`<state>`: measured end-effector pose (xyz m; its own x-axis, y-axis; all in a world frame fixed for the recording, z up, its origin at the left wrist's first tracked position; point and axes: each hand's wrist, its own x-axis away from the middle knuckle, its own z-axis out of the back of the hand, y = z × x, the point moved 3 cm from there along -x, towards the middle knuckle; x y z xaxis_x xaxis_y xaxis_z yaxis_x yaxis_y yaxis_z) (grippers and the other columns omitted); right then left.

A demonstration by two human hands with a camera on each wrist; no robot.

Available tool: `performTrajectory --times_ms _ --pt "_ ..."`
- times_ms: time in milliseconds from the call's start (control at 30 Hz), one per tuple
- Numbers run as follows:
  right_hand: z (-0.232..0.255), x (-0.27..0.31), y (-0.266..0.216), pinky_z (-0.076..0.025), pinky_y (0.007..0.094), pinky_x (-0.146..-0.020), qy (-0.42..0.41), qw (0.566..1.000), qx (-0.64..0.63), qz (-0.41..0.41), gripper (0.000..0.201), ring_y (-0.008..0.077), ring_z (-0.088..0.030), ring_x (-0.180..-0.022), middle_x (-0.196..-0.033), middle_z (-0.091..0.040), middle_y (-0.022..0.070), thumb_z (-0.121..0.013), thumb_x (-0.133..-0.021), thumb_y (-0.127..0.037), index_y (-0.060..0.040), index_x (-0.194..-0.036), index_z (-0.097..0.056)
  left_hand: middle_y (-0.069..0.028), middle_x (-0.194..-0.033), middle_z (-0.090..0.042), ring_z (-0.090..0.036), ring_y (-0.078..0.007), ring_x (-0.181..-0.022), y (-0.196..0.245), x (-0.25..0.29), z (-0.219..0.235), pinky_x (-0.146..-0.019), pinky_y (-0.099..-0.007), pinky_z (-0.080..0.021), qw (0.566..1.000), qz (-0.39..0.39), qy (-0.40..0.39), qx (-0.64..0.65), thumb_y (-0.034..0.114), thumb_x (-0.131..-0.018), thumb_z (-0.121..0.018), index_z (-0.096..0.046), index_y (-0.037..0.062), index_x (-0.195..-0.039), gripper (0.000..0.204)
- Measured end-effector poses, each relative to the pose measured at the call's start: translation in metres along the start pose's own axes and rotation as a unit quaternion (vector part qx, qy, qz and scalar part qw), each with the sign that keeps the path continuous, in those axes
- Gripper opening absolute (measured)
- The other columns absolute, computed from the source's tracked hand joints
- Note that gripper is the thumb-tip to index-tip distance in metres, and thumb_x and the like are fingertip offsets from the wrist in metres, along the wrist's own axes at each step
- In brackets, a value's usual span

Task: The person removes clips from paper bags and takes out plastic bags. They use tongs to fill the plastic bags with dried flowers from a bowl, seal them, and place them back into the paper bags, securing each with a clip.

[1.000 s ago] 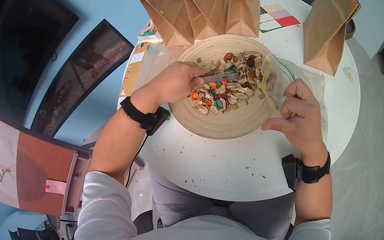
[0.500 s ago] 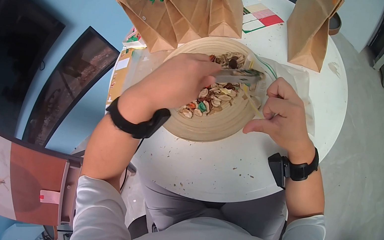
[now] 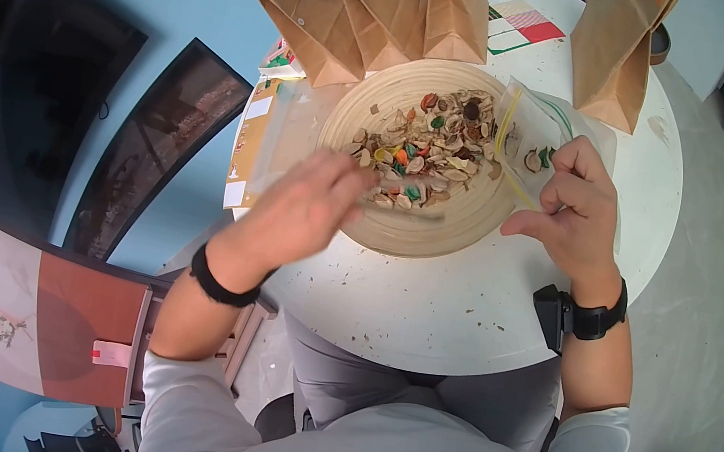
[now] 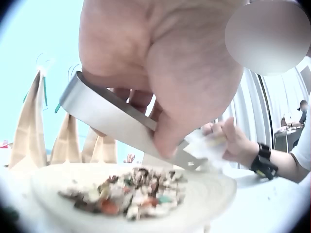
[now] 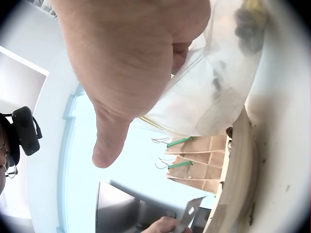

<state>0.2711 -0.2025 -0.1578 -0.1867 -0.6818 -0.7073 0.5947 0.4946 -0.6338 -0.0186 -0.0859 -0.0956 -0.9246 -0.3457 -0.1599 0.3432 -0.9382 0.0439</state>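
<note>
My left hand (image 3: 303, 207), blurred in the head view, grips a pair of flat metal tongs (image 4: 114, 116) over the near left part of a round wooden plate (image 3: 357, 107). The bent end of the tongs shows beside my palm in the left wrist view. On the plate lies a heap of potpourri (image 3: 430, 156): pale dried petals with orange, green and dark pieces. My right hand (image 3: 577, 213) holds a clear zip bag (image 5: 194, 104) by its yellow-edged mouth, which faces the plate. A few dried pieces (image 3: 538, 159) lie inside the bag.
Several brown paper bags (image 3: 462, 15) stand behind the plate, and another paper bag (image 3: 615, 63) stands at the back right. A coloured card (image 3: 524, 29) lies between them. Small crumbs (image 3: 484, 319) dot the white round table (image 3: 422, 325) near its front edge.
My left hand carried the tongs right to the bag's mouth, then drew back left to the near side of the plate. Pieces now show in the bag. The right hand keeps its hold.
</note>
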Motion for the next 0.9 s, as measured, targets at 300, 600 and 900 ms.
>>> performTrajectory --times_ms 300,600,900 --pt "-0.005 0.001 0.003 -0.038 0.0328 -0.062 -0.029 1.000 -0.008 0.003 0.063 0.0197 -0.045 -0.076 -0.086 -0.042 0.0028 -0.101 -0.049 -0.036 -0.0054 -0.065 -0.048 -0.0183 -0.113 -0.063 -0.063 -0.0390 -0.108 -0.032 -0.012 -0.040 -0.091 -0.0462 -0.054 0.993 0.108 -0.010 -0.048 0.012 -0.094 -0.072 -0.063 -0.0022 -0.126 0.037" --pt "-0.006 0.002 0.006 -0.037 0.0322 -0.063 -0.038 0.999 -0.019 -0.001 0.064 0.0192 -0.044 -0.077 -0.086 -0.041 0.0024 -0.101 -0.050 -0.037 -0.0056 -0.065 -0.048 -0.0220 -0.100 -0.065 -0.066 -0.0438 -0.092 -0.052 -0.035 -0.052 -0.084 -0.0491 -0.054 0.995 0.098 -0.011 0.025 0.007 -0.097 -0.067 -0.068 -0.0059 -0.113 0.021" --pt "-0.007 0.001 0.004 -0.037 0.0322 -0.063 -0.042 0.999 -0.023 -0.003 0.062 0.0196 -0.044 -0.076 -0.086 -0.041 0.0026 -0.102 -0.051 -0.035 -0.0053 -0.065 -0.049 -0.0208 -0.099 -0.066 -0.066 -0.0436 -0.091 -0.050 -0.031 -0.042 -0.082 -0.0488 -0.054 0.994 0.097 -0.016 0.049 0.005 -0.096 -0.067 -0.069 -0.0036 -0.116 0.022"
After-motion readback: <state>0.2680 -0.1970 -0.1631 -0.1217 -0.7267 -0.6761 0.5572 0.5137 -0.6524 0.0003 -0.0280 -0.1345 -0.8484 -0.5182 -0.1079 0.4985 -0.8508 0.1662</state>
